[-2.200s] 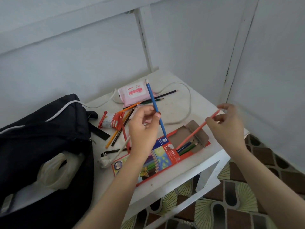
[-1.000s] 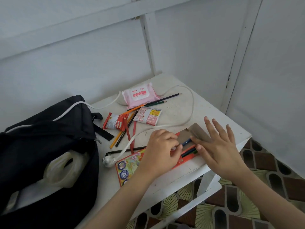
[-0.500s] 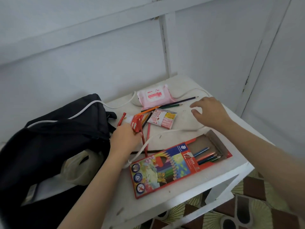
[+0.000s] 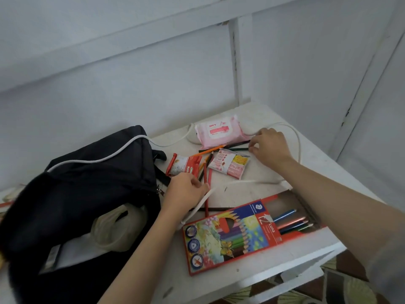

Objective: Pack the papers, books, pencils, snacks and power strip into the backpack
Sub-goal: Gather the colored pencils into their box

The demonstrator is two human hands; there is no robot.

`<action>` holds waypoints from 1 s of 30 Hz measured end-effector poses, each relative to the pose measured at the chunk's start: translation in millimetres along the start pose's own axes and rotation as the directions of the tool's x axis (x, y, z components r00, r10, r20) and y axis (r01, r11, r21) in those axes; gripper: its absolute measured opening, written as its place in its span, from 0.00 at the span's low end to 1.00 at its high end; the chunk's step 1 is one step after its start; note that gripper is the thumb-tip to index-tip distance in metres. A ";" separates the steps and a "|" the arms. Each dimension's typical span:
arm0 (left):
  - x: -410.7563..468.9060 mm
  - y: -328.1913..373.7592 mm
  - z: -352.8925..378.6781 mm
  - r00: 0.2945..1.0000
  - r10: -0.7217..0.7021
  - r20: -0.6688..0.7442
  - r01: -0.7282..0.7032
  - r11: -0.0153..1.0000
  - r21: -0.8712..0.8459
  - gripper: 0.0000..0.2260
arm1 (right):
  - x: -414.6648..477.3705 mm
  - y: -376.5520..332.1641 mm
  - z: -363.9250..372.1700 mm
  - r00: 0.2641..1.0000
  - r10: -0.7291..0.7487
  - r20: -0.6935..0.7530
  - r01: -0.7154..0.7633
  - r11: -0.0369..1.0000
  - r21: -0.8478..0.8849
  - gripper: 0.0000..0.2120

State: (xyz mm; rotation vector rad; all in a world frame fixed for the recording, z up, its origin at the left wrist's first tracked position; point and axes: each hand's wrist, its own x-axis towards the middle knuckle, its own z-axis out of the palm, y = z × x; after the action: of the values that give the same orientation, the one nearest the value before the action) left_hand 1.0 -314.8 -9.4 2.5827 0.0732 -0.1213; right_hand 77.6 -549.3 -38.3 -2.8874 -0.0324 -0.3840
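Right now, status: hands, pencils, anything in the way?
Left hand at the red pencils, right hand at the ends of the dark pencils; grips unclear. Pencil box open, few pencils inside. White cable lies across the red pencils.

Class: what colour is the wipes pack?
The wipes pack is pink; the head view shows it.

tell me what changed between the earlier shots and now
The blue pencil and pink pencil were let go into the pencil box. Left hand moved to the red pencils, right hand to the dark pencils by the wipes. Backpack and snacks stayed put.
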 end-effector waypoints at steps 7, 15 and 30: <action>6.9 5.7 1.0 0.999 0.008 -0.049 -0.016 0.989 -0.148 0.02 | -16.8 18.6 -22.8 0.977 0.211 -0.012 -0.170 0.819 0.548 0.03; -1.7 42.4 -13.3 0.901 0.174 -0.397 -0.340 0.851 -0.401 0.05 | -74.3 35.2 -65.6 0.713 0.692 0.112 -0.159 0.005 0.987 0.03; -48.0 86.9 12.6 0.823 0.405 -0.399 -0.564 0.673 -0.479 0.06 | -149.9 55.8 -72.8 0.624 0.767 -0.150 -0.239 0.370 0.898 0.08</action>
State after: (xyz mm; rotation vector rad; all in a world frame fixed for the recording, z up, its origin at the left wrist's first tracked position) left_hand -40.9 -396.6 30.3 1.8937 -0.4336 0.3938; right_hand -82.8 -619.0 -21.3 -1.5808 0.6609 -0.8004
